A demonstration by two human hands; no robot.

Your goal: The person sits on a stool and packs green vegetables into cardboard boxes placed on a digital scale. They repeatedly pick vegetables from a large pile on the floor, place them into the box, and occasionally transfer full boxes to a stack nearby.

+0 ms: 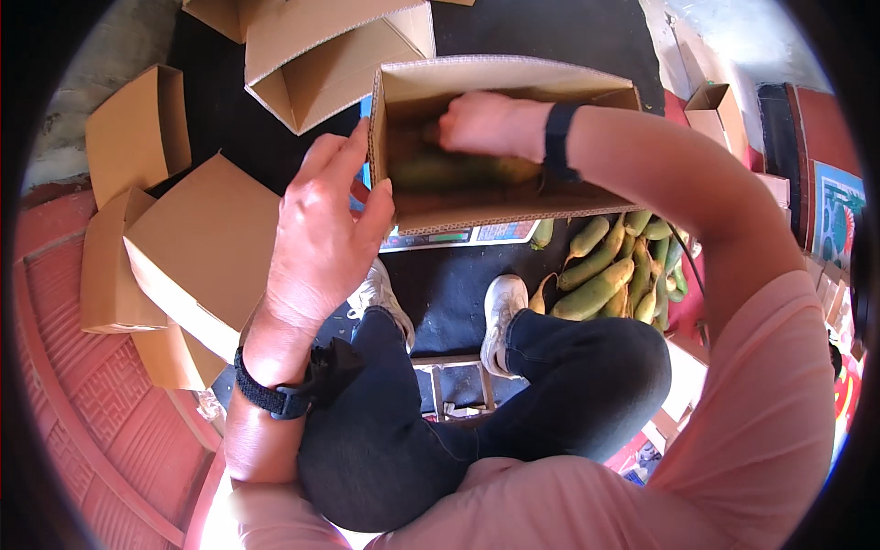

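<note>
An open cardboard box (pixel 500 69) stands tilted in front of me, over a white and blue device with a keypad (pixel 495 235) that looks like a scale. My left hand (pixel 321 215) grips the box's left wall, thumb at the near corner and fingers along the outside. Inside the box is my right hand (pixel 486 124), its fingers curled near the left end. They are blurred and partly hidden, so whatever they hold cannot be made out. Below that hand a long green radish (pixel 449 172) lies along the bottom of the box.
A pile of long green radishes (pixel 605 275) lies on the floor to the right of the box. Empty cardboard boxes stand at the left (pixel 197 243) and at the back (pixel 339 69). A small stool-like frame (pixel 454 380) shows between my legs.
</note>
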